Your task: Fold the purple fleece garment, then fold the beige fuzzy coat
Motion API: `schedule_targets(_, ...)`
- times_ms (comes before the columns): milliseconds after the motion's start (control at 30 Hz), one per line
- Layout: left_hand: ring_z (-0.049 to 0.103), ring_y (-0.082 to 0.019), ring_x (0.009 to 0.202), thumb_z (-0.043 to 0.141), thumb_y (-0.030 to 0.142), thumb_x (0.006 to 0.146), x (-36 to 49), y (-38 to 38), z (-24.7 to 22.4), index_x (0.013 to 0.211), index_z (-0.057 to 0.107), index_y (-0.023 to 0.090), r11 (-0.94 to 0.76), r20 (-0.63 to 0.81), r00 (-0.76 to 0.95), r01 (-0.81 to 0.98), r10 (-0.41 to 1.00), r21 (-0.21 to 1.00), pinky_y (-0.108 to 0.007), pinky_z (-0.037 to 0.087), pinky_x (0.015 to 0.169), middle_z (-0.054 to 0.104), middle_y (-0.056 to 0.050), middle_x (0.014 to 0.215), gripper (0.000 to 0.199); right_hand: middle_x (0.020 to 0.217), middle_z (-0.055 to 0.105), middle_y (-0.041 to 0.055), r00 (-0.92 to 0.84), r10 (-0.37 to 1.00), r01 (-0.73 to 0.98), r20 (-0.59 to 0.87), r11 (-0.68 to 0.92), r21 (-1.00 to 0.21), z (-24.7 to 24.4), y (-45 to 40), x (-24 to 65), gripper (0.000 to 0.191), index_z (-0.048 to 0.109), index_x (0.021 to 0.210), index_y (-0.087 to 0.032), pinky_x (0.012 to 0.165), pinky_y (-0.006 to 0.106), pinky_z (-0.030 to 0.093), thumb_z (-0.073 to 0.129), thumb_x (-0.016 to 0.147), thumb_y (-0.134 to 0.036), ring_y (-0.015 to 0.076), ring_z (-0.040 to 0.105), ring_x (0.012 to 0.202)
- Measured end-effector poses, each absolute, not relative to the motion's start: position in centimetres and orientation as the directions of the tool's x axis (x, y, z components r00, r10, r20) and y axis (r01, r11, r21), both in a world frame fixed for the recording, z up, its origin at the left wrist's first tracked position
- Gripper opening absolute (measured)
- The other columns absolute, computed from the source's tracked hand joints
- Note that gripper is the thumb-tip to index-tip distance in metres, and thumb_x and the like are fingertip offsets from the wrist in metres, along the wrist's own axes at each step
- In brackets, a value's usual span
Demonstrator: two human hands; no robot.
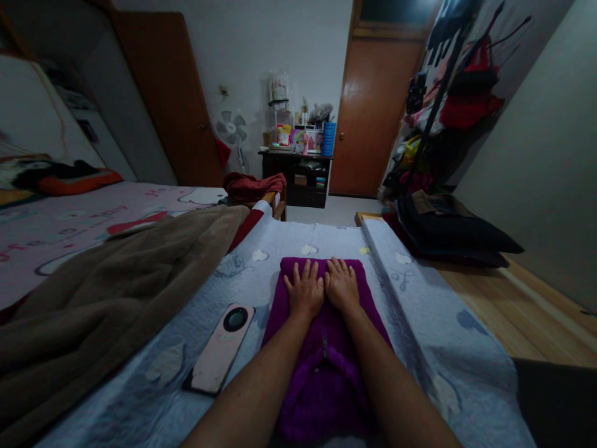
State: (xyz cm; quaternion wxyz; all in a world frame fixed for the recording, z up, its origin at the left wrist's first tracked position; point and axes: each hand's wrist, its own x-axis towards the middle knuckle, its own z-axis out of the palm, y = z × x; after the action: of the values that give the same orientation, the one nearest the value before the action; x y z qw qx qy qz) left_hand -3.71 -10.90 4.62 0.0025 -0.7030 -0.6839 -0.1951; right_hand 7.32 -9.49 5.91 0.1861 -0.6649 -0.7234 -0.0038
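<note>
A purple zip-up garment, folded into a long rectangle, lies on the bed in front of me. Its zip and collar face up, with the collar toward me. Both palms rest flat on the far part of it: my left hand with fingers spread, my right hand beside it with fingers stretched out. The thumbs come close together near the middle line. Neither hand grips the cloth. To the left of the garment lies a pink phone, its round camera up.
The light blue quilted sheet spreads beneath everything. On the left is a brown blanket beside a pink bed cover. Dark folded clothes sit on a wooden ledge at right. A fan and a black cabinet stand behind.
</note>
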Motion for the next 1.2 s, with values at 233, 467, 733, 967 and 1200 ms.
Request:
schedule_targets(233, 0.018, -0.029, 0.144, 0.031, 0.038, 0.096, -3.82, -10.77, 4.41, 0.146, 0.036, 0.034, -0.065, 0.266, -0.014, 0.956, 0.964, 0.286, -0.062, 0.019, 0.112, 0.03, 0.003, 0.156, 0.051, 0.152, 0.038, 0.006, -0.006, 0.957, 0.963, 0.291, 0.084, -0.258, 5.41, -9.5, 7.42, 0.047, 0.047, 0.14, -0.021, 0.114, 0.047, 0.015, 0.034, 0.096, -0.03, 0.0243, 0.025, 0.142)
schedule_targets(467, 0.019, -0.027, 0.144, 0.032, 0.034, 0.095, -3.9, -10.58, 4.2, 0.145, 0.038, 0.035, -0.061, 0.273, -0.025, 0.951, 0.962, 0.304, -0.062, 0.019, 0.113, 0.032, 0.005, 0.155, 0.05, 0.151, 0.039, 0.0041, -0.015, 0.96, 0.951, 0.28, 0.1, -0.292, 5.22, -9.32, 7.83, 0.046, 0.047, 0.14, -0.021, 0.114, 0.045, 0.017, 0.032, 0.097, -0.028, 0.023, 0.027, 0.141)
schedule_targets(733, 0.018, -0.023, 0.145, 0.032, 0.029, 0.095, -4.25, -10.36, 4.04, 0.143, 0.04, 0.038, -0.048, 0.248, -0.044, 0.935, 0.968, 0.352, -0.057, 0.02, 0.114, 0.034, 0.007, 0.154, 0.049, 0.151, 0.038, 0.0035, -0.018, 0.965, 0.945, 0.261, 0.102, -0.311, 5.52, -9.49, 7.9, 0.047, 0.046, 0.14, -0.023, 0.115, 0.044, 0.016, 0.033, 0.096, -0.026, 0.0222, 0.026, 0.142)
schedule_targets(967, 0.018, -0.024, 0.145, 0.031, 0.031, 0.096, -4.25, -10.5, 4.24, 0.143, 0.04, 0.037, -0.049, 0.239, -0.041, 0.931, 0.97, 0.361, -0.057, 0.019, 0.114, 0.033, 0.007, 0.154, 0.049, 0.153, 0.036, 0.0068, -0.017, 0.969, 0.941, 0.245, 0.098, -0.324, 5.62, -9.51, 7.88, 0.054, 0.044, 0.142, -0.02, 0.115, 0.046, 0.015, 0.04, 0.095, -0.045, 0.0255, 0.023, 0.142)
schedule_targets(1200, 0.018, -0.024, 0.145, 0.033, 0.03, 0.095, -4.15, -10.42, 4.04, 0.142, 0.041, 0.036, -0.05, 0.257, -0.049, 0.93, 0.965, 0.363, -0.058, 0.018, 0.115, 0.034, 0.008, 0.154, 0.048, 0.153, 0.036, 0.0044, -0.033, 0.97, 0.943, 0.242, 0.11, -0.314, 5.42, -9.46, 8.1, 0.047, 0.045, 0.141, -0.022, 0.115, 0.045, 0.015, 0.035, 0.097, -0.031, 0.0234, 0.025, 0.142)
